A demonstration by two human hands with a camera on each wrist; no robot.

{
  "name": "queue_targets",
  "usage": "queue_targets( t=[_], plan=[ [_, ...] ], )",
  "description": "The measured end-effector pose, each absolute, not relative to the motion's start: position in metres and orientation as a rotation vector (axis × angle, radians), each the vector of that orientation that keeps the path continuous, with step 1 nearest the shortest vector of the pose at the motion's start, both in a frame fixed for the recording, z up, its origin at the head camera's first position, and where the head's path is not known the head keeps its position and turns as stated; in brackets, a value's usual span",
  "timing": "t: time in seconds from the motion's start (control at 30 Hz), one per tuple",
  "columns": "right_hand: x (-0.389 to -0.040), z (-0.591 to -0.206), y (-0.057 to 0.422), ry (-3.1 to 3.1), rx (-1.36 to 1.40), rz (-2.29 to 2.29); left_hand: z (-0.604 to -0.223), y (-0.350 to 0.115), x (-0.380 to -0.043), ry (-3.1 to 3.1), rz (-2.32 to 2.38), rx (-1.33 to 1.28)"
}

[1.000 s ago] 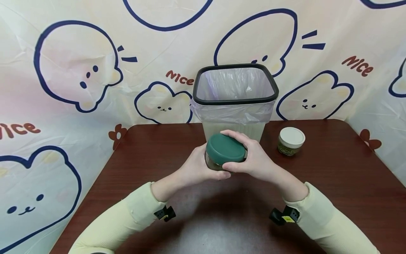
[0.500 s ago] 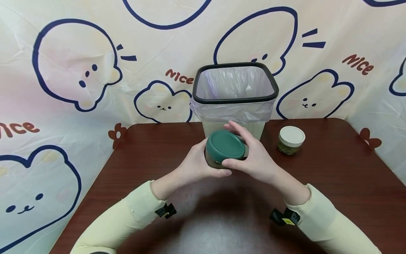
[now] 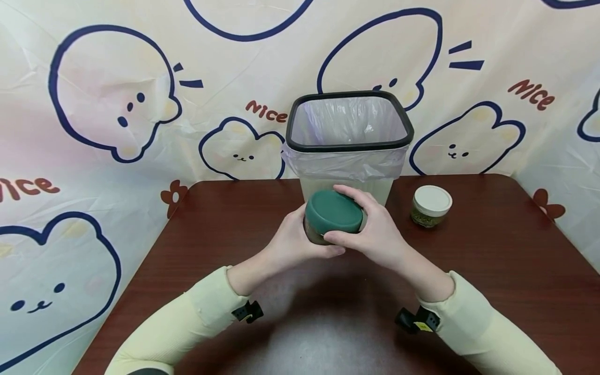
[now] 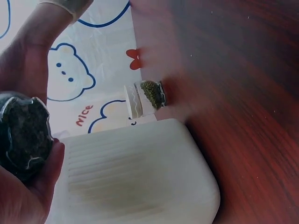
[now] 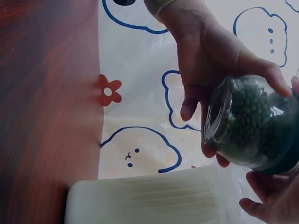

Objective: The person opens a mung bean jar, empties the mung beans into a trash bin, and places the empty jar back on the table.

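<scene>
And the jar [image 5: 247,119] is up over the counter [image 3: 225,221], green lid [image 3: 334,212] on top (bin [image 3: 349,147] just beyond): left hand [image 3: 291,237] curls its fingers [image 5: 209,150] round the body, right hand [image 3: 378,229] grips the lid, jar between them.

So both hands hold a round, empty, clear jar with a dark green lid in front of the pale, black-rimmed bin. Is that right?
Not quite: the clear, green-lidded jar isn't empty; the right wrist view shows small, round greenish pieces inside. The left hand and right hand do hold it in front of the bin.
</scene>
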State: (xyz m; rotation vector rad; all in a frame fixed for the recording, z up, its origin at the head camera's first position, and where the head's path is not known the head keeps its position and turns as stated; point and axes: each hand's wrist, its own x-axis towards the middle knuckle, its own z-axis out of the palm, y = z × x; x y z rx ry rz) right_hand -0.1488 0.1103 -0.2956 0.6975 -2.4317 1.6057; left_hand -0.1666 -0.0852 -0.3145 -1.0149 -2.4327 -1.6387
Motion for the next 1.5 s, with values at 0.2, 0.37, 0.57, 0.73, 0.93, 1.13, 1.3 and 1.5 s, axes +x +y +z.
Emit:
queue_targets(
  t=[0.2, 0.37, 0.57, 0.73, 0.93, 1.13, 1.3, 1.5],
  plan=[
    [-0.154, -0.298, 0.116, -2.39, 0.84, 1.743, -0.315, -0.088, -0.168, -2.424, -1.715, -1.088],
    [-0.157, -0.3, 0.119, -2.328, 0.96, 1.865, -0.315, -0.09, -0.17, -2.412, -1.744, -1.152],
    [-0.161, -0.303, 0.12, -2.253, 1.07, 1.96, -0.316, -0.092, -0.171, -2.39, -1.783, -1.227],
    [-0.162, -0.304, 0.12, -2.226, 1.085, 1.966, -0.315, -0.093, -0.171, -2.409, -1.765, -1.179],
    [-0.16, -0.301, 0.122, -2.226, 0.997, 1.876, -0.313, -0.092, -0.17, -2.434, -1.724, -1.067],
    [-0.152, -0.299, 0.119, -2.292, 0.845, 1.751, -0.313, -0.09, -0.169, -2.404, -1.716, -0.986],
    [-0.147, -0.297, 0.113, -2.382, 0.716, 1.671, -0.315, -0.087, -0.168, -2.372, -1.715, -0.975],
    [-0.147, -0.297, 0.112, -2.417, 0.648, 1.668, -0.316, -0.086, -0.167, -2.374, -1.72, -0.997]
  ],
)
